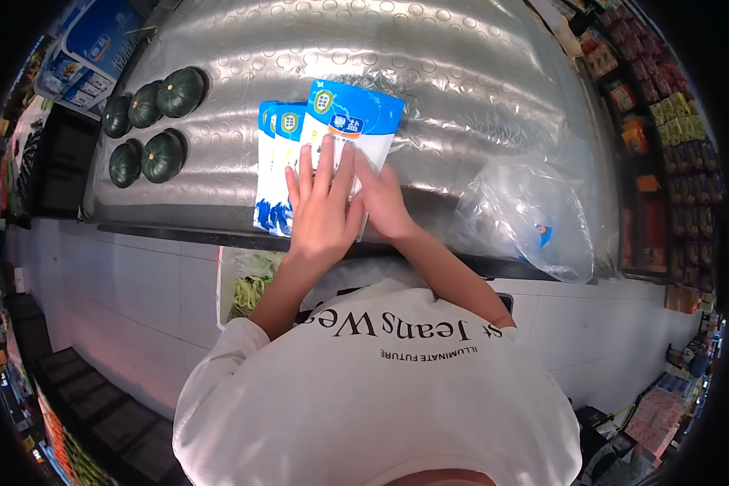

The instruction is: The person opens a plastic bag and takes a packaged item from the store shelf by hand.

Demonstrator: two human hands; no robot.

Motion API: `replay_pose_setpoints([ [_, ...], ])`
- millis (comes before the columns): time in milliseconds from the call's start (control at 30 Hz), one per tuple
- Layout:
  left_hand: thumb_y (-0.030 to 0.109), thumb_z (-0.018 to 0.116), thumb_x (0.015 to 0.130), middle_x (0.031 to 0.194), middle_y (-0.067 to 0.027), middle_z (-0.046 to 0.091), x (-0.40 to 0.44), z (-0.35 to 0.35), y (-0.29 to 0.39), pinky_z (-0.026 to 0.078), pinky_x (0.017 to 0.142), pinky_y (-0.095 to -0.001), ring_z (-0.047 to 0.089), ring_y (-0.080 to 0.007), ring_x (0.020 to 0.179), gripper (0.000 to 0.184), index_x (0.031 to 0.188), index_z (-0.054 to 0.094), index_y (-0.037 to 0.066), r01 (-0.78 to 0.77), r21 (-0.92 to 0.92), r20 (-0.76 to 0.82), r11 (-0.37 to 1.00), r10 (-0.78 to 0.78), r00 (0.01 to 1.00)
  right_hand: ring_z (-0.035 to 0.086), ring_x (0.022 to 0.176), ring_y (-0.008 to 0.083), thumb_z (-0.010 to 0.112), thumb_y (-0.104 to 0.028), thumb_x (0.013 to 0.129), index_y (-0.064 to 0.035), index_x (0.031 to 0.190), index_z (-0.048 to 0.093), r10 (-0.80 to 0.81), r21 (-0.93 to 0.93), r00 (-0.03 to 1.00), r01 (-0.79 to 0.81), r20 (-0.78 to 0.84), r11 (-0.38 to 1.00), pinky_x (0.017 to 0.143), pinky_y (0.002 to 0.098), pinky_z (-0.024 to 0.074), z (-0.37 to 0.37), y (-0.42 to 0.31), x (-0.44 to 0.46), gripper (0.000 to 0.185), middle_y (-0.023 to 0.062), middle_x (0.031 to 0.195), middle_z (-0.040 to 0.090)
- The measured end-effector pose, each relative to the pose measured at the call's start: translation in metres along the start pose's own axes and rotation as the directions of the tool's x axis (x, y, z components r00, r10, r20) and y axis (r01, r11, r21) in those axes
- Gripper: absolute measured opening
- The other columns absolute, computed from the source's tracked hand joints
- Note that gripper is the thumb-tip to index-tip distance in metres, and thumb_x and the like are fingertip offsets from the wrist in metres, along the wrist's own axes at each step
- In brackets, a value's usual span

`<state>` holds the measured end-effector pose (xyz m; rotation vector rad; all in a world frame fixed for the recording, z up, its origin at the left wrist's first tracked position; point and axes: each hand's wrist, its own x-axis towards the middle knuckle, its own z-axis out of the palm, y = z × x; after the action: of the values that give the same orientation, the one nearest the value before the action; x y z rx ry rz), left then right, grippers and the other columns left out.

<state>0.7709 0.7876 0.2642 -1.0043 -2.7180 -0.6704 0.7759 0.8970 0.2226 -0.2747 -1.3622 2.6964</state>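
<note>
Several blue-and-white printed packets (281,162) lie overlapping on the silvery padded counter cover. The front packet (370,118) sits at the right of the stack, slightly tilted. My left hand (322,206) rests flat on the front packet's lower half, its fingers spread. Close against it, my right hand (385,202) touches the same packet near its right edge, fingers stretched out. Part of the right hand is hidden beside the left, and both hands cover the packet's lower print.
Several dark green round squashes (163,155) sit at the counter's left. A crumpled clear plastic bag (526,215) lies at the right front edge. Below the front edge is a white crate (228,283) with green vegetables. Shelves of packaged goods (679,130) stand at right.
</note>
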Motion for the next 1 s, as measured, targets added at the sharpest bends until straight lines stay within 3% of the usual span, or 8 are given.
replay_pose_setpoints([
  [100, 0.034, 0.058, 0.080, 0.140, -0.0170, 0.027, -0.018, 0.011, -0.015, 0.014, 0.096, -0.0647, 0.026, -0.0458, 0.125, 0.063, 0.132, 0.036, 0.006, 0.009, 0.204, 0.000, 0.979, -0.009, 1.000, 0.055, 0.096, 0.0159, 0.050, -0.019, 0.089, 0.0041, 0.113, 0.048, -0.011, -0.178, 1.000, 0.013, 0.012, 0.984, 0.081, 0.0301, 0.0431, -0.006, 0.017, 0.008, 0.033, 0.0102, 0.105, 0.059],
  [200, 0.029, 0.059, 0.079, 0.139, -0.0182, 0.028, -0.025, 0.006, -0.019, 0.019, 0.095, -0.0639, 0.025, -0.0453, 0.125, 0.064, 0.133, 0.035, 0.005, 0.030, 0.308, 0.019, 0.951, -0.037, 0.999, 0.056, 0.097, 0.0202, 0.055, -0.021, 0.086, 0.0043, 0.116, 0.043, -0.199, -0.406, 0.976, 0.217, 0.088, 0.888, 0.080, 0.0322, 0.0441, -0.006, 0.027, 0.010, 0.041, 0.0142, 0.103, 0.060],
  [333, 0.038, 0.057, 0.080, 0.138, -0.0144, 0.032, -0.026, 0.014, -0.022, 0.020, 0.095, -0.0607, 0.030, -0.0423, 0.124, 0.062, 0.131, 0.039, 0.009, 0.128, 0.320, -0.072, 0.939, -0.111, 0.991, 0.055, 0.099, 0.0321, 0.062, -0.024, 0.080, 0.0048, 0.122, 0.033, -0.217, -0.657, 0.973, 0.210, 0.072, 0.724, 0.084, 0.0374, 0.0430, -0.004, 0.009, 0.010, 0.059, 0.0213, 0.107, 0.054],
  [533, 0.040, 0.061, 0.074, 0.138, -0.0157, 0.033, -0.028, 0.026, -0.018, 0.026, 0.093, -0.0560, 0.033, -0.0419, 0.121, 0.069, 0.132, 0.039, 0.010, 0.139, 0.400, -0.154, 0.906, -0.083, 0.985, 0.050, 0.106, 0.0354, 0.065, -0.026, 0.075, 0.0044, 0.128, 0.028, -0.399, -0.734, 0.906, 0.364, 0.137, 0.573, 0.089, 0.0389, 0.0392, -0.022, 0.022, 0.016, 0.071, 0.0235, 0.115, 0.048],
  [733, 0.041, 0.059, 0.076, 0.138, -0.0160, 0.033, -0.029, 0.028, -0.015, 0.024, 0.093, -0.0572, 0.032, -0.0430, 0.121, 0.064, 0.130, 0.042, 0.010, 0.112, 0.408, -0.130, 0.906, -0.064, 0.989, 0.052, 0.100, 0.0349, 0.064, -0.029, 0.076, 0.0080, 0.129, 0.024, -0.200, -0.698, 0.972, 0.228, 0.124, 0.679, 0.084, 0.0376, 0.0423, -0.026, 0.007, 0.004, 0.076, 0.0236, 0.113, 0.049],
  [767, 0.042, 0.058, 0.077, 0.138, -0.0152, 0.034, -0.029, 0.026, -0.015, 0.023, 0.094, -0.0574, 0.031, -0.0429, 0.122, 0.062, 0.129, 0.044, 0.010, 0.106, 0.397, -0.119, 0.912, -0.064, 0.991, 0.055, 0.094, 0.0339, 0.062, -0.029, 0.077, 0.0072, 0.130, 0.026, -0.060, -0.805, 0.998, 0.050, 0.018, 0.591, 0.080, 0.0380, 0.0439, -0.026, -0.002, -0.005, 0.074, 0.0227, 0.107, 0.052],
  [867, 0.038, 0.061, 0.075, 0.138, -0.0153, 0.033, -0.028, 0.022, -0.014, 0.018, 0.095, -0.0614, 0.027, -0.0438, 0.125, 0.060, 0.127, 0.046, 0.010, 0.083, 0.326, -0.119, 0.942, -0.046, 0.992, 0.050, 0.057, 0.0142, 0.064, -0.020, 0.079, -0.0016, 0.125, 0.041, -0.296, -0.823, 0.944, 0.281, 0.144, 0.494, 0.054, 0.0275, 0.0422, -0.036, -0.021, -0.032, 0.055, 0.0124, 0.094, 0.057],
  [1000, 0.032, 0.064, 0.072, 0.137, -0.0174, 0.034, -0.021, 0.015, 0.002, 0.016, 0.096, -0.0632, 0.023, -0.0474, 0.126, 0.056, 0.122, 0.051, 0.009, 0.062, 0.303, -0.158, 0.951, -0.015, 0.987, 0.052, 0.060, 0.0136, 0.062, -0.012, 0.079, -0.0009, 0.108, 0.057, -0.285, -0.806, 0.939, 0.318, 0.194, 0.499, 0.057, 0.0253, 0.0430, -0.038, -0.092, -0.069, 0.031, 0.0101, 0.087, 0.060],
])
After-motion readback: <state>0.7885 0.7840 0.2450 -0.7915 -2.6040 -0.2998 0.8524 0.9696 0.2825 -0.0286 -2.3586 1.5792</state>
